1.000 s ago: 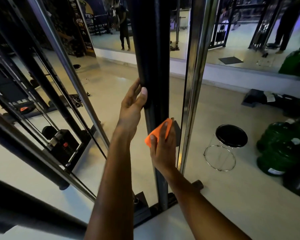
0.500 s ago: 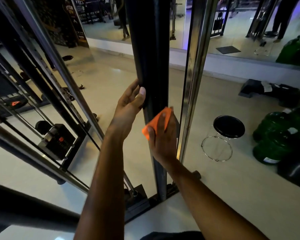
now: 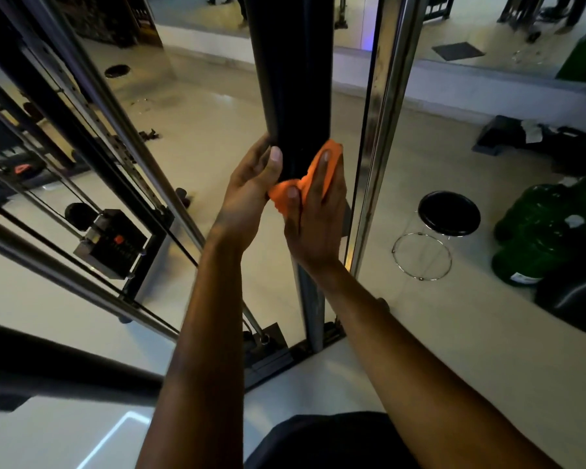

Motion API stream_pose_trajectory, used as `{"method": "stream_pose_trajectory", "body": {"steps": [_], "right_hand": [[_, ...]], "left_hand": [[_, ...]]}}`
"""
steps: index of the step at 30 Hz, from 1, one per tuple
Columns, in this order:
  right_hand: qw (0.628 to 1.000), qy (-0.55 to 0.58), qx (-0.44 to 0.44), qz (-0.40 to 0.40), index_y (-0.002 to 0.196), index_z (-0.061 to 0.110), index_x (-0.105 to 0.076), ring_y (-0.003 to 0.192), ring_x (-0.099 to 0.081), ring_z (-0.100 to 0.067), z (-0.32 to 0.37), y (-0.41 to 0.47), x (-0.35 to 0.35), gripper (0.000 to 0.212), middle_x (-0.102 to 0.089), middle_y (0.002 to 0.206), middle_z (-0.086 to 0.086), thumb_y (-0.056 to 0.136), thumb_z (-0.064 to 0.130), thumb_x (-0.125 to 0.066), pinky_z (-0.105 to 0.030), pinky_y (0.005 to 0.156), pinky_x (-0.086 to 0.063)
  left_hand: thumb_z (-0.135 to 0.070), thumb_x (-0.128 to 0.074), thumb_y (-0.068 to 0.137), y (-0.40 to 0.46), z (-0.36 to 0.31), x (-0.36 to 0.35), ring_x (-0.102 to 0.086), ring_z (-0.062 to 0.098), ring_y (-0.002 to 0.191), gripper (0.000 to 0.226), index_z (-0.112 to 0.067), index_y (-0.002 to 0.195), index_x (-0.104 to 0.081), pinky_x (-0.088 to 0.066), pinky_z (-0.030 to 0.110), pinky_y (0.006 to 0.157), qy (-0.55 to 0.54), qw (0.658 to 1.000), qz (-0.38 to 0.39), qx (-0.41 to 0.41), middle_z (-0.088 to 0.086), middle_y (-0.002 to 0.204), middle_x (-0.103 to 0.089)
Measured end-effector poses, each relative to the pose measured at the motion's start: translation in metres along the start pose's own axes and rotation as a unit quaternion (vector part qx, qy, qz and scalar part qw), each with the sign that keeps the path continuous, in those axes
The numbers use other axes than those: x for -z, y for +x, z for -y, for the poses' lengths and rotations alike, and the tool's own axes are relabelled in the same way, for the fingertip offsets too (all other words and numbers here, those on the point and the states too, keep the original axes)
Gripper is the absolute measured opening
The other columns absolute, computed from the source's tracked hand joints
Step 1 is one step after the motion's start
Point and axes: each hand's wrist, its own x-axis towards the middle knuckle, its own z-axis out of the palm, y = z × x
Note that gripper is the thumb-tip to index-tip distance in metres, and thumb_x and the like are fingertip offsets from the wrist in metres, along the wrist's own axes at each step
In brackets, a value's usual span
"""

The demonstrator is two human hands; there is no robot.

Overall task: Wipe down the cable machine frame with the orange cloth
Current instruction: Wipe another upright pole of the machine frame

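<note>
Fingers of right hand around orange cloth on black post edge, left hand gripping opp. edge.

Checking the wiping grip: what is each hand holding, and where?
The right hand grips the orange cloth around its bunched middle, against the black post. The left hand grasps that post's edge.

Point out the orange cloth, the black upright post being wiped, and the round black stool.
orange cloth [image 3: 286,192]: head view, bunched lower fold beside the thumb.
black upright post [image 3: 290,72]: head view, front face above the hands.
round black stool [image 3: 449,214]: head view, middle of the seat.
</note>
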Motion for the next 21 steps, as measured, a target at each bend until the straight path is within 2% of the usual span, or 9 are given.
{"method": "stream_pose_trajectory", "body": {"steps": [3,5,9,11,13,15,18,19,21], "right_hand": [[0.996,-0.068,0.03,0.047,0.167,0.011,-0.013,0.162,-0.025,-0.044,-0.039,-0.042,-0.007,0.072,-0.01,0.176,-0.029,0.115,0.05,-0.043,-0.057,0.124,-0.038],[0.991,-0.095,0.017,0.087,0.168,0.016,-0.011,0.156,-0.034,-0.049,-0.066,-0.077,-0.009,0.07,-0.018,0.172,-0.033,0.116,0.049,-0.044,-0.06,0.12,-0.043],[0.978,-0.099,-0.038,0.179,0.171,0.024,-0.003,0.154,-0.036,-0.048,-0.085,-0.113,-0.01,0.072,-0.014,0.175,-0.029,0.115,0.051,-0.039,-0.064,0.112,-0.048],[0.981,-0.077,-0.047,0.17,0.172,0.027,0.004,0.155,-0.035,-0.047,-0.074,-0.101,-0.011,0.077,-0.009,0.177,-0.027,0.115,0.047,-0.044,-0.063,0.114,-0.048],[0.991,-0.037,-0.037,0.126,0.172,0.028,0.011,0.157,-0.032,-0.046,-0.054,-0.075,-0.01,0.083,-0.006,0.177,-0.025,0.115,0.045,-0.047,-0.059,0.12,-0.044],[0.996,0.0,-0.018,0.086,0.171,0.025,0.009,0.16,-0.028,-0.045,-0.036,-0.046,-0.006,0.081,-0.004,0.178,-0.024,0.114,0.049,-0.043,-0.057,0.124,-0.04],[0.997,0.035,0.005,0.069,0.169,0.023,0.0,0.16,-0.029,-0.041,-0.027,-0.022,0.001,0.075,-0.006,0.178,-0.023,0.113,0.049,-0.041,-0.056,0.12,-0.042],[0.997,0.041,0.012,0.069,0.169,0.024,0.0,0.159,-0.031,-0.042,-0.028,-0.021,0.002,0.074,-0.009,0.177,-0.024,0.113,0.049,-0.042,-0.057,0.119,-0.043],[0.996,0.037,0.039,0.074,0.167,0.026,-0.001,0.155,-0.037,-0.046,-0.038,-0.031,0.004,0.073,-0.018,0.173,-0.031,0.114,0.049,-0.045,-0.06,0.117,-0.044]], "left_hand": [[-0.024,-0.045,0.116,-0.003,0.005,-0.001,-0.057,0.009,0.141,0.047,-0.017,0.163,-0.041,-0.051,0.027,0.111,0.012,1.0,-0.01,-0.003,-0.005,0.153,-0.061],[-0.026,-0.045,0.116,-0.004,0.006,-0.002,-0.056,0.007,0.142,0.047,-0.021,0.162,-0.042,-0.049,0.026,0.113,0.024,1.0,-0.018,0.001,-0.008,0.153,-0.061],[-0.033,-0.046,0.116,-0.005,0.01,-0.005,-0.052,0.006,0.145,0.049,-0.026,0.164,-0.04,-0.043,0.035,0.122,0.04,0.999,-0.029,0.011,-0.011,0.157,-0.056],[-0.037,-0.048,0.115,-0.002,0.014,-0.006,-0.049,0.009,0.148,0.052,-0.027,0.165,-0.038,-0.038,0.043,0.127,0.026,0.998,-0.041,0.027,-0.011,0.16,-0.053],[-0.04,-0.049,0.113,-0.002,0.015,-0.009,-0.045,0.011,0.151,0.056,-0.028,0.166,-0.036,-0.034,0.047,0.129,0.011,0.998,-0.05,0.036,-0.01,0.163,-0.051],[-0.039,-0.045,0.114,-0.003,0.014,-0.012,-0.045,0.012,0.152,0.053,-0.028,0.166,-0.037,-0.034,0.045,0.128,0.006,0.998,-0.049,0.041,-0.01,0.162,-0.051],[-0.037,-0.04,0.116,-0.007,0.017,-0.018,-0.049,0.013,0.148,0.049,-0.028,0.164,-0.039,-0.042,0.043,0.123,0.016,0.998,-0.047,0.045,-0.009,0.16,-0.053],[-0.037,-0.04,0.116,-0.009,0.018,-0.021,-0.052,0.01,0.145,0.049,-0.028,0.164,-0.039,-0.045,0.04,0.12,0.022,0.998,-0.046,0.047,-0.012,0.157,-0.056],[-0.031,-0.042,0.117,-0.015,0.027,-0.027,-0.058,-0.007,0.129,0.042,-0.03,0.158,-0.042,-0.052,0.022,0.107,0.017,0.996,-0.065,0.059,-0.031,0.138,-0.062]]}}
